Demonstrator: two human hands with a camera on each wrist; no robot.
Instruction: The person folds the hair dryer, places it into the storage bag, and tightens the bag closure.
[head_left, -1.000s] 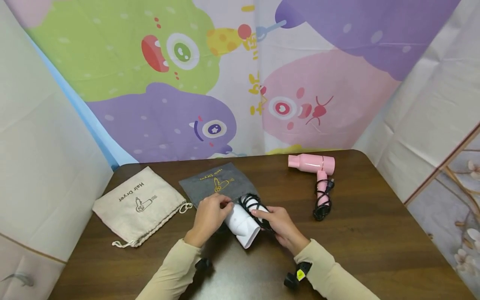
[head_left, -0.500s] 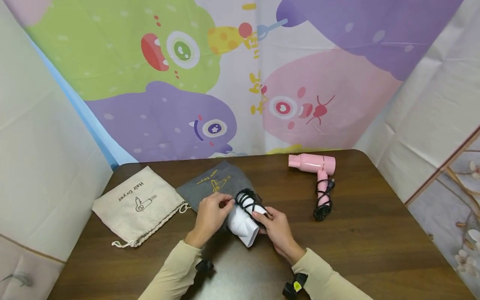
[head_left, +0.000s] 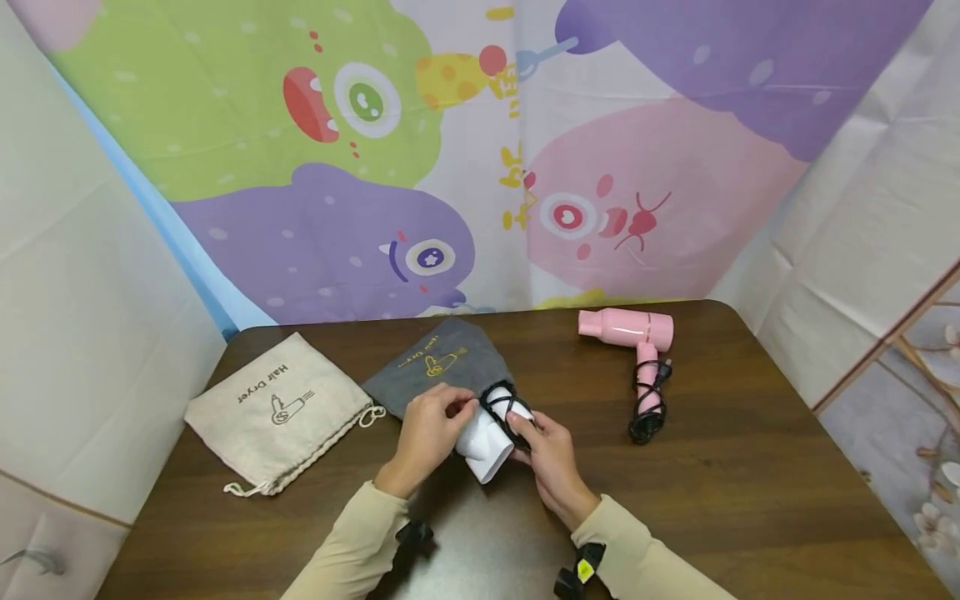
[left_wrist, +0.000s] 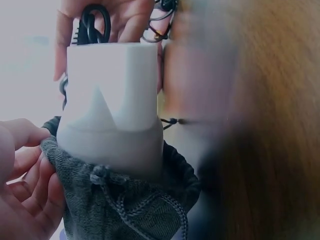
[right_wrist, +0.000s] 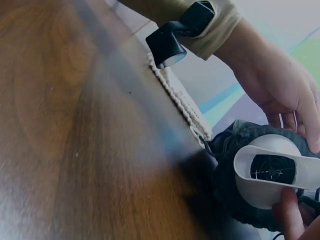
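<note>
Fingers (head_left: 442, 410) of the left hand pinch the soft grey pouch (head_left: 442, 367); right-hand fingers (head_left: 522, 417) grip the rigid, smooth white hair dryer (head_left: 483, 442) mid-body.

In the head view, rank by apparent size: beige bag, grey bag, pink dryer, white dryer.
1. Beige bag, clearly largest.
2. Grey bag, partly hidden behind the hands.
3. Pink dryer.
4. White dryer, mostly covered by hands and bag, so its rank against the pink one is unsure.
</note>
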